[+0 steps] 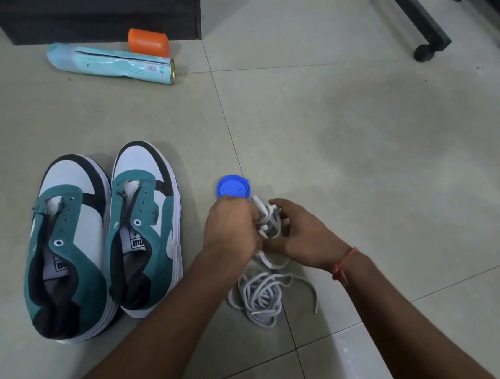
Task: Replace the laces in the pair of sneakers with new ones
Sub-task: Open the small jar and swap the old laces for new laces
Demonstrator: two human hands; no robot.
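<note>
- Centrally, left hand point(230, 222) and right hand point(299, 233) both pinching a folded white lace bundle point(267, 223) above the floor point(361, 146).
- Loose white laces point(263, 296) heaped at 6 o'clock below the hands.
- Blue lid point(232, 186) at 12 o'clock, just beyond the knuckles.
- Unlaced teal sneakers point(102, 235) side by side at 9 o'clock.
- Spray can point(112, 63) and orange cap point(148, 42) far off at 11 o'clock.

Matt, perhaps suede sneakers point(99, 236); woven cloth laces point(261, 293); glossy plastic lid point(232, 186); smooth floor tiles point(361, 146).
</note>
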